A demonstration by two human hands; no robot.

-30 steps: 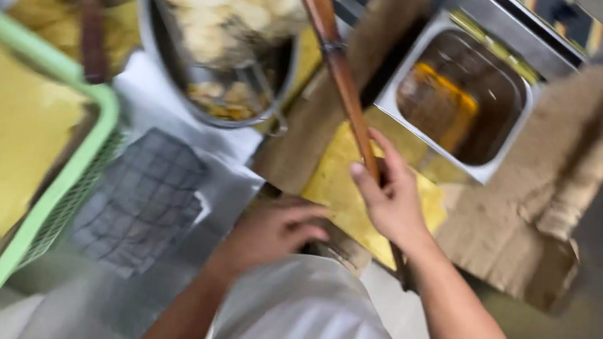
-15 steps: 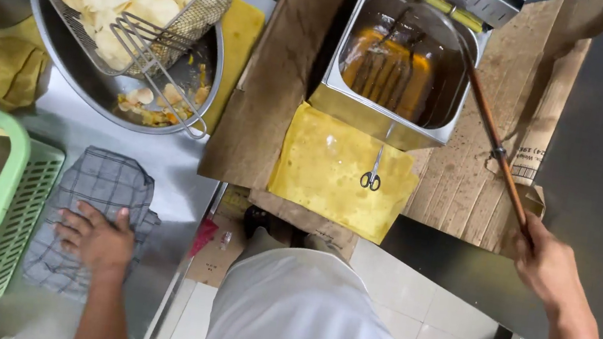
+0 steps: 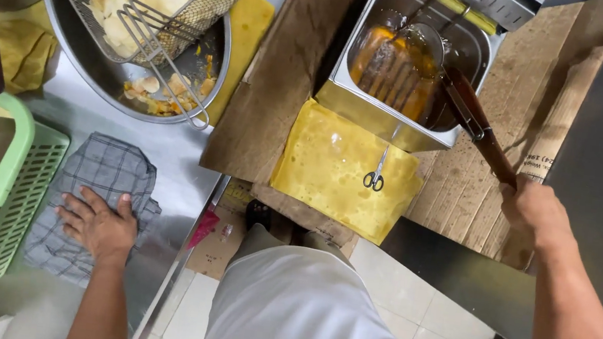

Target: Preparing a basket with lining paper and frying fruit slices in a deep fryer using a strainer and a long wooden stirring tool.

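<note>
My right hand (image 3: 534, 213) is clenched around the wooden handle of the skimmer (image 3: 476, 122); its mesh head sits in the oil of the fryer (image 3: 407, 60), over the browning pieces. My left hand (image 3: 99, 223) lies flat and released on the checked cloth (image 3: 98, 168) on the steel surface (image 3: 85, 120). Best I keep the handle low, sweep slowly under the pieces, avoid splashing, and stay braced on the cloth.
</note>
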